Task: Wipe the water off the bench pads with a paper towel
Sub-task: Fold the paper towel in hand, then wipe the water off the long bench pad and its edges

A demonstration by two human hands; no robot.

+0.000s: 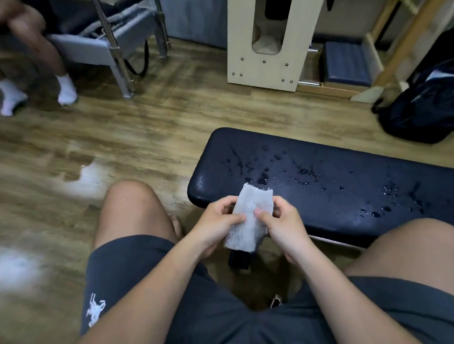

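I see the left hand (pixel 217 221) & right hand (pixel 281 221) both pinching a folded white paper towel (pixel 248 217), held up just over the near edge of the dark blue padded surface (pixel 350 198). Water drops (pixel 262 179) sit on the pad w/ more off to the right.

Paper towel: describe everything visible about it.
The paper towel is a white, textured sheet folded into a narrow strip with ragged upper and lower edges. It is held upright, slightly tilted, between the left hand and right hand, pinched by thumbs and fingers, in front of the wet bench pad's near edge.
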